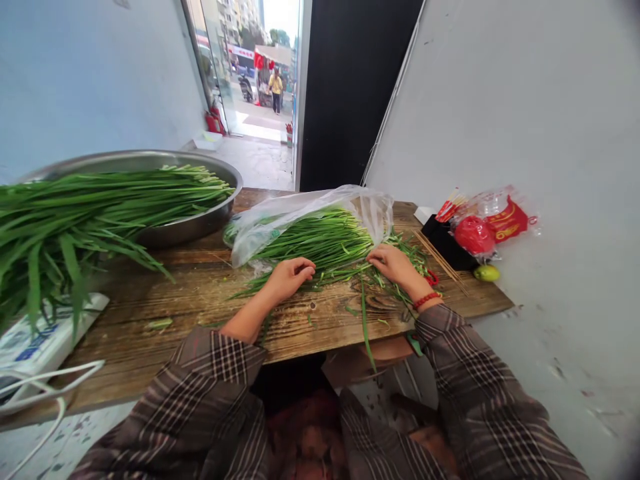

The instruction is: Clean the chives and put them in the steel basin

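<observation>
A bundle of green chives [320, 237] lies on the wooden table, partly covered by a clear plastic bag [367, 207]. My left hand [290, 277] is at the near edge of the bundle, its fingers curled and thumb against them; what they pinch, if anything, is hidden. At the pale stem ends, my right hand [393, 263] closes thumb and fingertips on a chive stem. One long loose chive leaf [365, 327] hangs over the table's front edge below it. Trimmed scraps [413, 257] lie around my right hand and wrist.
Left stands a large metal basin [195, 223] heaped with long chives [100, 200] spilling over a white device [55, 347] with a white cable [55, 373]. Right are a black box [443, 243], wooden skewers [443, 263], red packaging [510, 220] and a yellow-green fruit [487, 273]. Wall beyond.
</observation>
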Demonstrator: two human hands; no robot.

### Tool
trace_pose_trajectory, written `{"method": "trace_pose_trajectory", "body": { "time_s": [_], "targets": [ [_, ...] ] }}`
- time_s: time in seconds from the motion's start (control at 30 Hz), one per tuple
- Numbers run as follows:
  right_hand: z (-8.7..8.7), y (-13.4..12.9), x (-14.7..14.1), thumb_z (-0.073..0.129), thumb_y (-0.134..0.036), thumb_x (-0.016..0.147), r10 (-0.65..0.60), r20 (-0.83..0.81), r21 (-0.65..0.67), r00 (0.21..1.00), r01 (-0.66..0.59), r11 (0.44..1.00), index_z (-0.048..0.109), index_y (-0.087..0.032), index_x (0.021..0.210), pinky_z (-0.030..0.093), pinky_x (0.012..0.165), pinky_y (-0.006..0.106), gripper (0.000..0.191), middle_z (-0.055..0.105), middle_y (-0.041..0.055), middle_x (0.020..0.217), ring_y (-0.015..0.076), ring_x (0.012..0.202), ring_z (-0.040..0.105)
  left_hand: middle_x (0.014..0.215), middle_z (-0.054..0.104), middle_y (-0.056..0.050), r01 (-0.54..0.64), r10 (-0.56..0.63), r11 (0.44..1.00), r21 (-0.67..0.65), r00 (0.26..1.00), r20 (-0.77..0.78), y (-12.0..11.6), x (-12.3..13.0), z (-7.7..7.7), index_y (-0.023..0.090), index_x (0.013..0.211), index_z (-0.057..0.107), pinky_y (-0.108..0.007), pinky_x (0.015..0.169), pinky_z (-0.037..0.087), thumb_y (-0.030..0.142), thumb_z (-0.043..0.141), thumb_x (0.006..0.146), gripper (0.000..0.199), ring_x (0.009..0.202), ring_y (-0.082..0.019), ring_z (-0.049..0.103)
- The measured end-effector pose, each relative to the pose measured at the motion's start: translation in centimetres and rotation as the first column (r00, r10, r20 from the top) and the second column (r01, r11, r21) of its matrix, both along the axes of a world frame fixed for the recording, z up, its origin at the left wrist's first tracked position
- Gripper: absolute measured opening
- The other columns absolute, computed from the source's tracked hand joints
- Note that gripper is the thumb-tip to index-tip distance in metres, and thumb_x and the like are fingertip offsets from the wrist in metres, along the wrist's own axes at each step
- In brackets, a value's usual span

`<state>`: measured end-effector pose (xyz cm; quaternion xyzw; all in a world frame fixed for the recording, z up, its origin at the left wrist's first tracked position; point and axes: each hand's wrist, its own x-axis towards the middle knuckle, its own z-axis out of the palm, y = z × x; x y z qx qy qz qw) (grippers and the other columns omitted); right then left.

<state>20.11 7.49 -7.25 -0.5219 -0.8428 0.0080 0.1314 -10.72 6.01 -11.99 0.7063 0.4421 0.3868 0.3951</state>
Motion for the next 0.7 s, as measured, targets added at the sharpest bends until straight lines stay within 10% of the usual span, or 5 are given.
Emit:
{"method": "trace_pose_trajectory", "body": {
  "time_s": [0.17,0.33,0.53,0.7],
  "targets": [
    [-2.2,0.0,-0.1,0.062,-0.017,0.082,-0.039,0.035,0.005,0.999,0.039,0.999,0.072,-0.018,0.081,0.04,0.082,0.033,0.01,0.067,0.0105,0.091,0.0223,0.091,0.056,0.083,0.072,-0.009,0.0,0.0,1.0,-0.017,1.0,0.011,-0.1,0.0,0.1,0.013,0.092,0.067,-0.032,0.069,0.054,0.042,0.056,0.08,0.034,0.074,-0.02,0.068],
    [0.1,0.1,0.1,0.061,-0.023,0.084,-0.021,-0.261,-0.032,0.965,0.013,0.999,0.069,-0.018,0.085,0.041,0.071,0.027,0.01,0.065,0.0033,0.081,0.0151,0.075,0.056,0.082,0.072,-0.008,-0.016,0.019,0.999,-0.047,0.997,0.07,-0.4,0.2,0.7,0.013,0.091,0.067,-0.03,0.067,0.053,0.042,0.058,0.078,0.032,0.071,-0.018,0.067],
    [2.1,-0.6,-3.1,0.073,-0.036,0.075,-0.064,-0.899,-0.152,0.433,-0.172,0.973,0.069,-0.02,0.087,0.045,0.069,0.024,0.021,0.065,-0.0017,0.078,0.0109,0.072,0.058,0.082,0.071,-0.007,-0.142,0.152,0.988,-0.064,0.965,0.215,-1.0,0.4,1.9,0.012,0.092,0.068,-0.027,0.065,0.051,0.045,0.061,0.079,0.036,0.067,-0.014,0.064],
    [1.0,-0.2,-5.8,0.077,-0.032,0.072,-0.107,-0.961,-0.184,0.255,-0.301,0.936,0.07,-0.022,0.09,0.048,0.071,0.023,0.022,0.067,-0.0016,0.082,0.0096,0.075,0.06,0.084,0.071,-0.007,-0.257,0.254,0.966,-0.033,0.914,0.316,-0.8,0.9,3.8,0.013,0.088,0.069,-0.025,0.067,0.047,0.042,0.062,0.079,0.031,0.072,-0.013,0.061]
  ]
}}
